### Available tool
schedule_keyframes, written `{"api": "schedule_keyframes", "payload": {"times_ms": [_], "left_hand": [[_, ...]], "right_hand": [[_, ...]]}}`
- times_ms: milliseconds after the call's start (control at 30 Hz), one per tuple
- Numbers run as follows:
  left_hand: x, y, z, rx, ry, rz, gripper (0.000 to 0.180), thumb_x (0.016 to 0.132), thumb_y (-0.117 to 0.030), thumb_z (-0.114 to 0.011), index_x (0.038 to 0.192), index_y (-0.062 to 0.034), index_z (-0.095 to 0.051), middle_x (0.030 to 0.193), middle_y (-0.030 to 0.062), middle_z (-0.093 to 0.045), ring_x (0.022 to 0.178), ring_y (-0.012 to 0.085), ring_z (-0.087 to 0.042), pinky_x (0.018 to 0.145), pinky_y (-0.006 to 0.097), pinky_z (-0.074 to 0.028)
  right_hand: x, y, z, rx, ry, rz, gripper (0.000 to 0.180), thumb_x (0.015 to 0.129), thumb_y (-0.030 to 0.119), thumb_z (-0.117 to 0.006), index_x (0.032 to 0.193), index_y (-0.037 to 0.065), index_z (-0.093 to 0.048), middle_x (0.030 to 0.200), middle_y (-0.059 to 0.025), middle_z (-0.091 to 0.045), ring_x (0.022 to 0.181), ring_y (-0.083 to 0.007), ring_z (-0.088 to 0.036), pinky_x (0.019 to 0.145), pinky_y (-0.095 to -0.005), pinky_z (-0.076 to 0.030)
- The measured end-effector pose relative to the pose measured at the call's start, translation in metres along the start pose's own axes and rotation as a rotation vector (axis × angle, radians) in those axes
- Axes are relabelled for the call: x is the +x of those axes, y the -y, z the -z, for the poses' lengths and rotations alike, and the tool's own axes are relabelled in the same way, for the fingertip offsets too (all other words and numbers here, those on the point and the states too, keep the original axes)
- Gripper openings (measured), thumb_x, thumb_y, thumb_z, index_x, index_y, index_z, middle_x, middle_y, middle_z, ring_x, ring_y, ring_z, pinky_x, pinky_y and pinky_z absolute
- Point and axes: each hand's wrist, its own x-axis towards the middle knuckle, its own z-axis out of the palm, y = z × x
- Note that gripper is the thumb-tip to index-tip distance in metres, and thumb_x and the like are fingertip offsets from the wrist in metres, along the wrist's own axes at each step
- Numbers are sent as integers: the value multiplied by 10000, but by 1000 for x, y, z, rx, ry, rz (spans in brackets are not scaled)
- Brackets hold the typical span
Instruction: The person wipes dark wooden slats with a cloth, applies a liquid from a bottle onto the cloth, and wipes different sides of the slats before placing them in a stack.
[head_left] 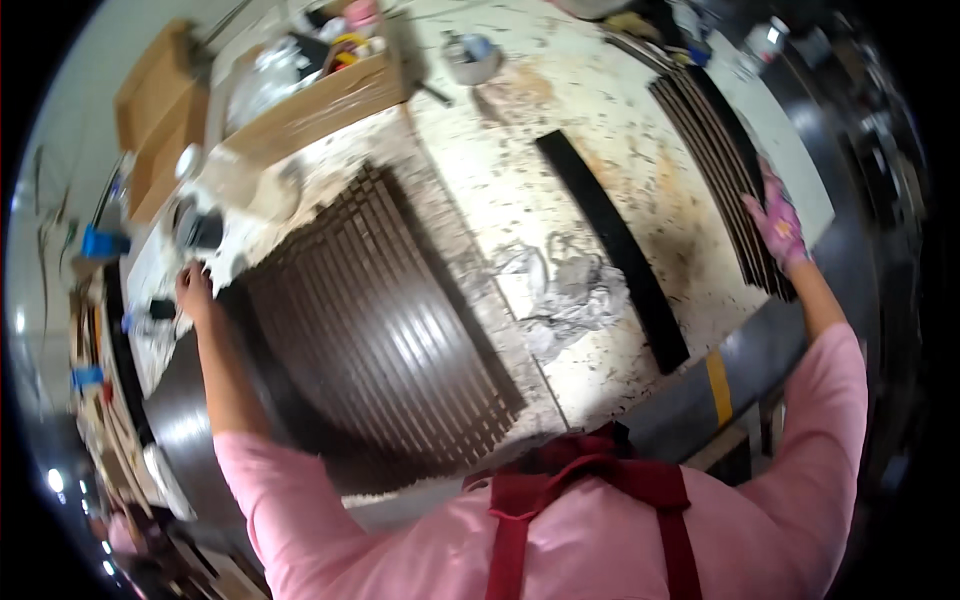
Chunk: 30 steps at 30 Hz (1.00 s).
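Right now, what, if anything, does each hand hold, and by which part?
The pink-gloved right hand touches the near half of the long, narrow, dark stacked strips; gripping cannot be confirmed. Whether the left hand holds anything is too blurred to tell.

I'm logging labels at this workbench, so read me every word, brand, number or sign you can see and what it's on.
No text is readable.
White bottle, upper right: dark marking, too small and blurred to read.
Cardboard box: no lettering I can make out.
Stacked strips at the right hand: none visible.
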Motion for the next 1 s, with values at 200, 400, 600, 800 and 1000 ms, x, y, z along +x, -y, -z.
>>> {"api": "schedule_keyframes", "payload": {"times_ms": [200,400,600,800,1000], "left_hand": [[-55,-46,-73,-243,266,18,175,872,-188,-645,895,-36,-562,811,29,-594,676,87,-519,571,195,-396],[-95,-74,-85,-433,367,128,111,909,-164,-587,867,-69,-546,825,30,-578,649,64,-477,565,180,-389],[-173,-120,-147,-358,433,113,114,901,-167,-600,942,-80,-539,858,5,-572,698,76,-502,607,181,-403],[-223,-139,-197,-346,523,82,78,908,-127,-584,940,-78,-532,839,-3,-558,700,68,-503,643,198,-430],[-257,-150,-232,-485,616,116,45,915,-97,-563,936,-67,-536,809,-4,-554,678,68,-492,663,223,-447]], "right_hand": [[-31,72,2,-226,-210,167,665,787,272,-644,1367,117,-359,1374,-142,-401,1216,-318,-409,988,-455,-339],[-90,182,-64,316,-108,95,652,756,298,-675,1309,49,-435,1242,-219,-477,1140,-388,-444,979,-469,-338],[-95,195,-76,365,-30,-13,614,752,200,-659,1325,157,-442,1210,-215,-482,1061,-385,-475,902,-469,-379],[-90,207,-72,313,-108,-42,600,693,96,-646,1268,193,-503,1160,-176,-505,990,-347,-508,854,-460,-401],[-88,209,-74,246,-64,1,578,718,88,-638,1270,188,-499,1168,-166,-499,1014,-340,-497,874,-471,-391]]}}
